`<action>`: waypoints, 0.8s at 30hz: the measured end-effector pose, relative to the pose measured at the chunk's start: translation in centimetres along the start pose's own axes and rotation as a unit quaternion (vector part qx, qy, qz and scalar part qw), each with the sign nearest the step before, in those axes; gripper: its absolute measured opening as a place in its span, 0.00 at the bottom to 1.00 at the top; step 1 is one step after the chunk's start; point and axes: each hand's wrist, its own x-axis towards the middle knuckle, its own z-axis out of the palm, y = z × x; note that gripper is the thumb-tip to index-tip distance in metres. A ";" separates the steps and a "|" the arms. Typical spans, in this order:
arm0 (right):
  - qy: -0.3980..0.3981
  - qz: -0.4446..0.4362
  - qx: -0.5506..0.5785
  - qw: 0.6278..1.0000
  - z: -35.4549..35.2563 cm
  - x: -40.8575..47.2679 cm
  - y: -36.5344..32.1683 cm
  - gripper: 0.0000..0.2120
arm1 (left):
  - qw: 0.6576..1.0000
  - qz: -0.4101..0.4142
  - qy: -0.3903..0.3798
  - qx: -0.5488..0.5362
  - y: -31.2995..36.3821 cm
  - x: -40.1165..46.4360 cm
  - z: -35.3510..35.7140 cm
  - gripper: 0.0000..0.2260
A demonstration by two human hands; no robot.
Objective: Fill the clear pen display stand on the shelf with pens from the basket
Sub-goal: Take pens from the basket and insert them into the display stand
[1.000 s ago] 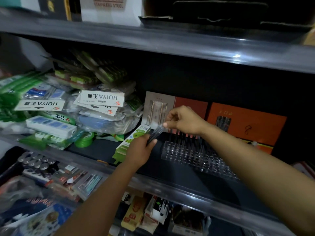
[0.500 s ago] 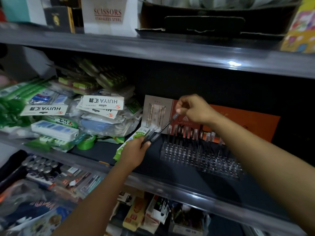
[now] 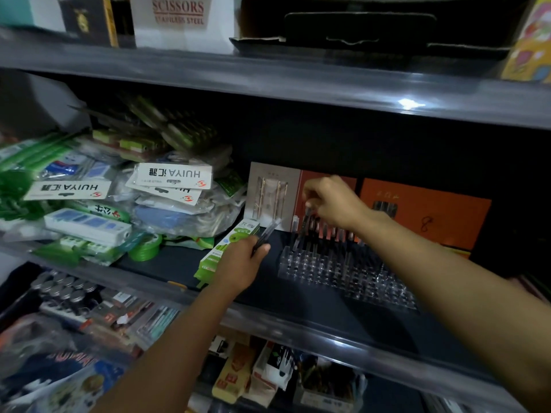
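Observation:
A clear pen display stand [image 3: 337, 271] sits on the dark middle shelf, with a row of dark pens [image 3: 334, 234] standing along its back holes. My right hand [image 3: 332, 201] pinches the top of one dark pen [image 3: 304, 225], held nearly upright over the stand's back left corner. To the left of the stand, my left hand [image 3: 240, 265] is closed around a small bundle of dark pens [image 3: 266, 234] that point up and to the right. The basket is not in view.
Orange and grey pen boxes [image 3: 417, 213] lean behind the stand. A green box [image 3: 222, 251] lies beside my left hand, and bagged stationery [image 3: 167, 198] is heaped at the left. The shelf lip [image 3: 298, 326] runs in front. Another shelf [image 3: 298, 84] hangs overhead.
My right hand has drawn one pen out of the bundle and carried it right and down, turning it upright over the stand's back row. My left hand stays nearly still.

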 end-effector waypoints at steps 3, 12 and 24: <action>0.001 -0.010 -0.022 1.000 0.6 0.4 0.2 0.17 | 1.000 0.008 -0.001 0.007 -0.1 0.1 0.1 0.11; -0.048 -0.010 -0.033 0.998 2.2 1.2 0.4 0.12 | 1.000 0.005 -0.003 0.011 -0.6 0.3 0.2 0.13; -0.048 -0.016 -0.021 0.998 3.6 1.6 0.6 0.05 | 1.000 0.000 0.004 0.007 -1.1 0.4 0.4 0.14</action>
